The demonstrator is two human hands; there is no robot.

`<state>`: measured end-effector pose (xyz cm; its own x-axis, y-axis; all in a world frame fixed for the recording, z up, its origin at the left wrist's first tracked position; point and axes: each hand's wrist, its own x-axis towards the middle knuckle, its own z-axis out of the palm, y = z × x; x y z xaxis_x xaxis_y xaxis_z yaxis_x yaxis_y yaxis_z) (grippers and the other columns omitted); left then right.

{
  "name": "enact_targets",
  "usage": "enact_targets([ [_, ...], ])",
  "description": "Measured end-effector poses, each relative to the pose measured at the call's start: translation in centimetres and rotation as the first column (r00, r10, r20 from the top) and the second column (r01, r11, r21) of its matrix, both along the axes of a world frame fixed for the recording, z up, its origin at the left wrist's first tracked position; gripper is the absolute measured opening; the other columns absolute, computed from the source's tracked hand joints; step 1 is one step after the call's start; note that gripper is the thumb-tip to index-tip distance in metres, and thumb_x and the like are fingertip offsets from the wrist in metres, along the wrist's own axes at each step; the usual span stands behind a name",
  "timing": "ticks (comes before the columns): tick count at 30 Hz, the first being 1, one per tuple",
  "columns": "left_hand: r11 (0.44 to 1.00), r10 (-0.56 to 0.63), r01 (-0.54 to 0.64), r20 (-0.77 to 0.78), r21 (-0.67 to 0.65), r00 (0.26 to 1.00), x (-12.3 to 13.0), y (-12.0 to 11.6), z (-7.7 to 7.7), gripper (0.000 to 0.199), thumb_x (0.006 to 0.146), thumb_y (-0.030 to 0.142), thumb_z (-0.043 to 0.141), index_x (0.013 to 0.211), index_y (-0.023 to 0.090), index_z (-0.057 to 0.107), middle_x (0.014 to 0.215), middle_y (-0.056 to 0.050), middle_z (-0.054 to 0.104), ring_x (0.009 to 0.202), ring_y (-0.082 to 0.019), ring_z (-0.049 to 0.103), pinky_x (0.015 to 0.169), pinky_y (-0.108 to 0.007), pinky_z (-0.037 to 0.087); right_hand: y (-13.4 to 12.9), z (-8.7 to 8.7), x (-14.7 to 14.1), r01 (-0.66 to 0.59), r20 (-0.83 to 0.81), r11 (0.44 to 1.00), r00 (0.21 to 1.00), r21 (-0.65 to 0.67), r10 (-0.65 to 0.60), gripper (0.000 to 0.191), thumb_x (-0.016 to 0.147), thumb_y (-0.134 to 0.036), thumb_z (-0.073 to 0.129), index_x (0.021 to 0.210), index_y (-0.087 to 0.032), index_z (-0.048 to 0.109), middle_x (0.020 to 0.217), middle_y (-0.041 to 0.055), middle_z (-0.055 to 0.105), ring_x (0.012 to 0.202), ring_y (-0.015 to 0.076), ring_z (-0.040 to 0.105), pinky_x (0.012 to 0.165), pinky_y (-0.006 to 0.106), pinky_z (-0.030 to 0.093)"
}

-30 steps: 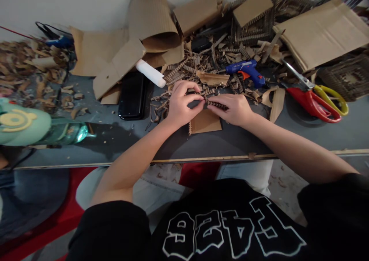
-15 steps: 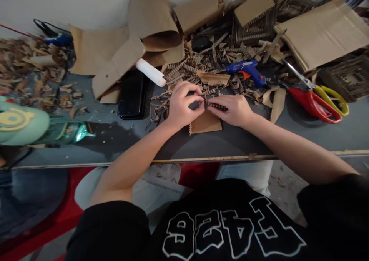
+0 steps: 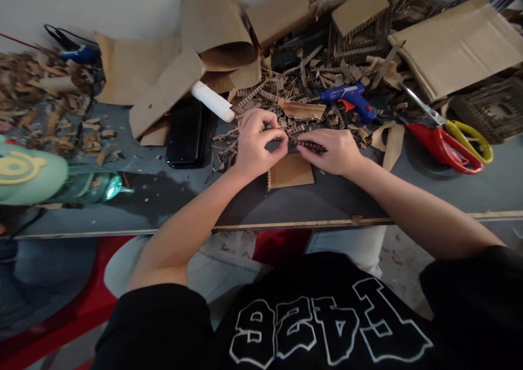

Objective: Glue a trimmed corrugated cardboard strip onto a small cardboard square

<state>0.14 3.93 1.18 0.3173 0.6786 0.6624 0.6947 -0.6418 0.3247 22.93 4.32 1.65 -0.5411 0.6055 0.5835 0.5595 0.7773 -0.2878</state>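
Near the middle of the table, my right hand [image 3: 333, 151] is closed on a dark corrugated cardboard strip [image 3: 314, 146]. My left hand [image 3: 261, 144] is pinched, thumb against forefinger, close to the strip's left end; what lies between its fingertips is too small to make out. Just below both hands a flat brown cardboard square [image 3: 292, 171] lies on the table, with a ridged strip standing along its left edge. Loose corrugated strips [image 3: 265, 93] are heaped behind my hands.
A blue glue gun [image 3: 351, 100] and red-and-yellow scissors [image 3: 447, 141] lie right. On the left are a black phone [image 3: 186, 135], a white stick [image 3: 212, 102] and a green bottle [image 3: 36, 176]. Cardboard sheets [image 3: 457, 46] line the back of the table [image 3: 245, 209].
My hands have moved slightly apart, and my right hand has shifted a little to the right with the strip. More of the cardboard square shows between them.
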Motion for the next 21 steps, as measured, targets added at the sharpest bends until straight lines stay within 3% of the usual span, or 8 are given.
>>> enact_targets([
  [4, 1.0, 0.018, -0.017, 0.157, -0.007, 0.987, -0.39, -0.03, 0.47, 0.032, 0.101, 0.047, 0.051, 0.101, 0.021, 0.07, 0.114, -0.012, 0.066, 0.113, -0.027, 0.063, 0.102, -0.043, 0.049, 0.09, 0.27, 0.23, 0.025, -0.029, 0.999, 0.999, -0.031, -0.026, 0.031, 0.095, -0.038, 0.056, 0.104, -0.019, 0.078, 0.095, 0.0053, 0.079, 0.081, 0.0173, 0.075, 0.07, 0.026, 0.056],
  [7, 0.988, -0.094, 0.118, 0.214, -0.101, 0.972, -0.5, -0.03, 0.82, 0.046, 0.101, 0.056, 0.048, 0.132, 0.023, 0.06, 0.129, -0.011, 0.066, 0.114, -0.025, 0.066, 0.097, -0.037, 0.052, 0.18, 0.37, 0.32, 0.017, -0.052, 0.999, 0.998, -0.034, -0.019, 0.031, 0.095, -0.039, 0.056, 0.104, -0.019, 0.078, 0.096, 0.0052, 0.079, 0.08, 0.0173, 0.075, 0.071, 0.027, 0.057],
  [9, 0.961, -0.18, 0.216, 0.204, -0.171, 0.962, -0.4, -0.04, 0.87, 0.054, 0.099, 0.059, 0.05, 0.141, 0.025, 0.055, 0.127, -0.01, 0.069, 0.109, -0.022, 0.069, 0.092, -0.034, 0.054, 0.27, 0.4, 0.36, 0.01, -0.056, 1.0, 0.998, -0.025, -0.011, 0.032, 0.096, -0.04, 0.056, 0.106, -0.019, 0.078, 0.096, 0.0056, 0.079, 0.078, 0.0171, 0.075, 0.07, 0.026, 0.056],
  [11, 0.95, -0.206, 0.24, 0.181, -0.198, 0.962, -0.2, -0.08, 0.81, 0.051, 0.099, 0.058, 0.052, 0.136, 0.023, 0.06, 0.115, -0.009, 0.075, 0.102, -0.02, 0.071, 0.089, -0.032, 0.055, 0.35, 0.45, 0.41, 0.014, -0.051, 1.0, 0.999, -0.012, -0.014, 0.033, 0.096, -0.04, 0.056, 0.108, -0.019, 0.078, 0.096, 0.0061, 0.079, 0.08, 0.0174, 0.075, 0.07, 0.026, 0.056],
  [15, 0.976, -0.144, 0.169, 0.173, -0.139, 0.974, 0.09, -0.19, 0.76, 0.037, 0.097, 0.051, 0.062, 0.112, 0.019, 0.074, 0.094, -0.006, 0.076, 0.09, -0.017, 0.071, 0.085, -0.029, 0.056, 0.41, 0.7, 0.46, 0.039, -0.027, 0.999, 0.999, 0.001, -0.039, 0.033, 0.098, -0.039, 0.054, 0.113, -0.019, 0.077, 0.098, 0.0063, 0.079, 0.084, 0.0181, 0.075, 0.069, 0.026, 0.054],
  [18, 0.983, -0.125, 0.149, 0.208, -0.104, 0.97, 0.13, -0.2, 0.72, 0.036, 0.092, 0.052, 0.067, 0.105, 0.02, 0.076, 0.09, -0.005, 0.076, 0.087, -0.016, 0.071, 0.082, -0.028, 0.057, 0.38, 0.8, 0.43, 0.045, -0.018, 0.999, 0.999, 0.006, -0.045, 0.033, 0.098, -0.037, 0.054, 0.113, -0.018, 0.076, 0.098, 0.0067, 0.079, 0.083, 0.0176, 0.075, 0.068, 0.025, 0.052],
  [21, 0.966, -0.123, 0.194, 0.356, -0.173, 0.927, 0.27, -0.03, 0.36, 0.042, 0.086, 0.058, 0.073, 0.105, 0.02, 0.075, 0.093, -0.005, 0.077, 0.086, -0.016, 0.073, 0.079, -0.027, 0.058, 0.35, 0.66, 0.33, 0.039, -0.033, 0.999, 0.999, 0.006, -0.039, 0.032, 0.098, -0.036, 0.054, 0.113, -0.017, 0.076, 0.099, 0.0072, 0.078, 0.084, 0.0172, 0.074, 0.069, 0.025, 0.052],
])
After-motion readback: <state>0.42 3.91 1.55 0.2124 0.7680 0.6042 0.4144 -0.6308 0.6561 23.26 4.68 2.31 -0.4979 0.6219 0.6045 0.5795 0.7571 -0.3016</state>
